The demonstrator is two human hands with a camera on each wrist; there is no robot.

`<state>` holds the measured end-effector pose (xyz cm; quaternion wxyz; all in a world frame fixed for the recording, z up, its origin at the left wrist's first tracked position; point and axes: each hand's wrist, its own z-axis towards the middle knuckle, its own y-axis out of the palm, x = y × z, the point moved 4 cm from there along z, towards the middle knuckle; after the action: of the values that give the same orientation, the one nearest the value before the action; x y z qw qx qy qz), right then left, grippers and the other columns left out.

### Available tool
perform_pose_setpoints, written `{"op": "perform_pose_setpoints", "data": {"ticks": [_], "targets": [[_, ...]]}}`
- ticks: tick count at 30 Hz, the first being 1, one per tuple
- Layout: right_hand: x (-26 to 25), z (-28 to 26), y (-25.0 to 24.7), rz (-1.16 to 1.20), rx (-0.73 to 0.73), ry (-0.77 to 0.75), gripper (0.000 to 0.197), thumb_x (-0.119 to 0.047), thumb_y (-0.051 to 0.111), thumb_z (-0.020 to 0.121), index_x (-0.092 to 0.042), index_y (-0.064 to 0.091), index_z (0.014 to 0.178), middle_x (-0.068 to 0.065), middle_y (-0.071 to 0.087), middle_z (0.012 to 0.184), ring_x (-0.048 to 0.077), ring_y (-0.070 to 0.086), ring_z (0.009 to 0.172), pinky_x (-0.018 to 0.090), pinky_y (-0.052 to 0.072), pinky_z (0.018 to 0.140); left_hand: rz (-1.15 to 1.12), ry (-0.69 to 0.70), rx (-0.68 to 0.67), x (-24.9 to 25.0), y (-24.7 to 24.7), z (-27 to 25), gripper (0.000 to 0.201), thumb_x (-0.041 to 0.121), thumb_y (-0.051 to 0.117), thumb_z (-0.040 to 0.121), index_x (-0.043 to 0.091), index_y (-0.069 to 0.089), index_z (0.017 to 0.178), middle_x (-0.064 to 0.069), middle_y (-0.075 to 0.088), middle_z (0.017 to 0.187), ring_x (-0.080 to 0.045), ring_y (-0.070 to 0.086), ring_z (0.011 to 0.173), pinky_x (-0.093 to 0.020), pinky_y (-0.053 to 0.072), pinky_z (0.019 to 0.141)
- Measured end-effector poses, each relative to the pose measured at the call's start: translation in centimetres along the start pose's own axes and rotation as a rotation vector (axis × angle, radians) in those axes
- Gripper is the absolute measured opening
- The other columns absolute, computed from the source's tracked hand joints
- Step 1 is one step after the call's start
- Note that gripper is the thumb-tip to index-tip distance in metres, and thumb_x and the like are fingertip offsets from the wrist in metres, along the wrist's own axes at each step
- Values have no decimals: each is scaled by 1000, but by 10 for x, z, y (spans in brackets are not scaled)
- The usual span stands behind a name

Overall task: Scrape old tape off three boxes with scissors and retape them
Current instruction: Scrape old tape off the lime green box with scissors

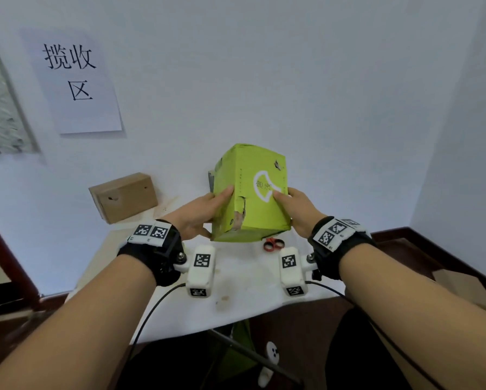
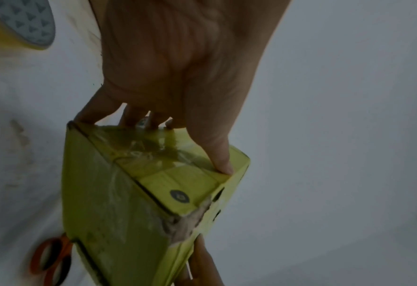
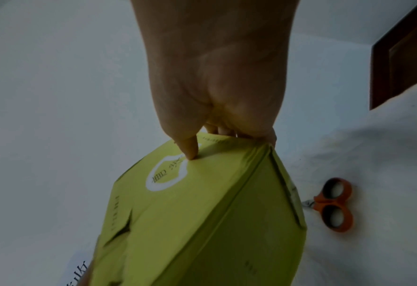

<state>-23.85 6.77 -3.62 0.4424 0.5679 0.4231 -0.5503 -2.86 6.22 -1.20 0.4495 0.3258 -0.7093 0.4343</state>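
Note:
I hold a lime-green box (image 1: 250, 192) lifted above the white table (image 1: 244, 280), tilted, between both hands. My left hand (image 1: 205, 212) grips its left side, thumb on the front face and fingers behind; the left wrist view shows shiny old tape (image 2: 138, 149) and a torn corner (image 2: 187, 224) on the green box (image 2: 119, 212). My right hand (image 1: 295, 206) grips the right side of the green box (image 3: 202, 212), thumb (image 3: 190, 149) on the white logo. Orange-handled scissors (image 1: 273, 244) lie on the table just under the box, also seen in the wrist views as scissors (image 3: 334, 205) and scissors (image 2: 53, 261).
A brown cardboard box (image 1: 125, 197) stands at the table's back left against the wall. A paper sign (image 1: 73, 80) hangs on the wall. A yellow tape roll (image 2: 18, 23) lies near my left hand. A dark wooden skirting (image 1: 422, 240) runs on the right.

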Motion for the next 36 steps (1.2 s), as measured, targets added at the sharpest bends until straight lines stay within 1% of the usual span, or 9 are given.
{"op": "perform_pose_setpoints", "data": {"ticks": [4,8,13,18,22,24,26,30,36], "targets": [[8,-1,-2,10,12,-32,45,-12,61,91,-11,47,134,12,58,128,29,59,112,45,48,98,-1,29,34,-4,5,1,72,65,40,90,34,19,152,12,34,150,-21,48,120,-53,43,100],[9,-1,6,0,-45,-64,49,-6,56,93,-13,43,139,9,57,128,23,59,104,34,49,88,-59,5,-20,-12,8,2,60,65,41,90,27,44,136,9,56,128,-23,62,107,-42,55,83],[7,3,22,-30,-102,-91,47,1,50,93,-11,45,138,6,55,133,19,56,108,30,47,89,-56,-13,58,-30,-1,11,42,35,53,97,3,57,124,-8,67,117,-28,69,97,-38,55,91],[13,21,30,-13,-90,-59,35,-13,44,99,-9,49,133,7,54,129,21,53,117,32,44,99,-103,-91,168,-42,-19,14,39,34,51,98,-2,62,112,-19,67,101,-26,67,79,-28,60,64],[31,34,8,-60,110,-15,28,-3,41,96,-3,58,118,10,60,107,17,60,87,22,46,75,-136,-161,191,-55,-22,18,32,29,46,101,1,59,94,-10,65,67,-19,64,58,-28,58,53],[43,36,-5,-194,184,62,21,1,44,91,-10,62,92,13,61,103,20,57,84,23,45,73,-125,-140,210,-56,-22,23,26,29,48,100,5,56,103,-9,67,84,-22,66,66,-30,60,57],[61,39,-10,-382,71,218,31,-1,43,94,-21,46,71,12,53,103,19,48,91,22,44,75,-63,-94,250,-53,-22,25,34,30,52,98,12,43,126,-10,59,114,-28,67,80,-35,60,59],[74,35,-6,-723,-116,288,34,-2,45,95,-20,40,67,1,47,77,9,48,67,7,40,44,80,-33,243,-47,-17,30,61,29,47,100,31,13,152,-13,43,137,-36,64,101,-37,60,62],[85,39,8,-1066,-138,361,37,-38,70,81,-9,48,74,9,52,82,25,49,80,26,39,71,86,10,225,-51,-17,30,49,33,41,102,29,27,149,-14,48,140,-24,61,90,-35,61,69]]}}
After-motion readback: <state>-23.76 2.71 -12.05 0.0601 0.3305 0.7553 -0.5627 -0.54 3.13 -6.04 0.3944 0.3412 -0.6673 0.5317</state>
